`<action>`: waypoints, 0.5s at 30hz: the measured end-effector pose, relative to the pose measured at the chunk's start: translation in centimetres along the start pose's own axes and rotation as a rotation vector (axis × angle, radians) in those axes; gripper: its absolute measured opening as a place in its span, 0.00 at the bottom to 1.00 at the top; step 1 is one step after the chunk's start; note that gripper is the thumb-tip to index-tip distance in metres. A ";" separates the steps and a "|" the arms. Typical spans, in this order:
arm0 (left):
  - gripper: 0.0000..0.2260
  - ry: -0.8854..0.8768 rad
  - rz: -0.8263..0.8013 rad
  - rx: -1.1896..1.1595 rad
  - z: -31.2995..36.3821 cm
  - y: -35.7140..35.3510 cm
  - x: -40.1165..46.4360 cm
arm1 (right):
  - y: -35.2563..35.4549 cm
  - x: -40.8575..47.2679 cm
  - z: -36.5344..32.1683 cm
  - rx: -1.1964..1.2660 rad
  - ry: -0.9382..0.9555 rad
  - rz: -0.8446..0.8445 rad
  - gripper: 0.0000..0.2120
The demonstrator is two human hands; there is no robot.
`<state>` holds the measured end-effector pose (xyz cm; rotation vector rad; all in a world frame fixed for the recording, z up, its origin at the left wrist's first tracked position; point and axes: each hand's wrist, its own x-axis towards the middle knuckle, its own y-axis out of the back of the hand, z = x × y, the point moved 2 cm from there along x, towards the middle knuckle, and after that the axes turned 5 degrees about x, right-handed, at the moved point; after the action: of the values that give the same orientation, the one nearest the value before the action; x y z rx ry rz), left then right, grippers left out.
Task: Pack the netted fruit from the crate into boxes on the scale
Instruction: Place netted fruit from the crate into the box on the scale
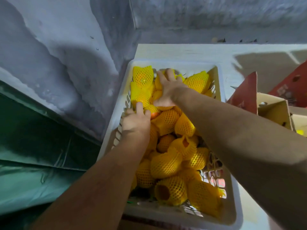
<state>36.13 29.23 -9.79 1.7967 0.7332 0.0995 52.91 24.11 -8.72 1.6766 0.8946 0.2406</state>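
Observation:
A white slatted crate (230, 188) in front of me holds several fruits in yellow foam nets (166, 165). My left hand (137, 121) reaches into the crate's left side, its fingers curled over a netted fruit (152, 111) whose orange skin shows. Farther in, my right hand (166, 90) lies spread over another netted fruit (159, 95) near the far end, fingers and thumb wrapping it. An open cardboard box (274, 110) with red flaps stands at the right; the scale is not visible.
A grey wall (66, 55) rises on the left and behind the crate. Green plastic sheeting (33, 146) lies low on the left. The crate sits on a pale surface (182, 50) that stretches toward the boxes at right.

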 end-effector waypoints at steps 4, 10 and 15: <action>0.26 -0.005 -0.079 0.006 0.2 0.7 0.5 | 0.6 1.1 0.0 -0.005 -0.076 0.086 0.61; 0.33 -0.009 -0.045 -0.086 -0.4 -1.1 -2.3 | -2.8 0.9 -1.6 -0.006 -0.162 0.010 0.61; 0.12 -0.045 -0.028 -0.088 0.3 -1.6 -4.5 | -3.1 0.0 -1.8 0.144 -0.205 0.286 0.34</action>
<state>31.92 26.93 -10.02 1.6992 0.7112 0.0708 50.54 25.64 -10.94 1.9247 0.5284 0.1964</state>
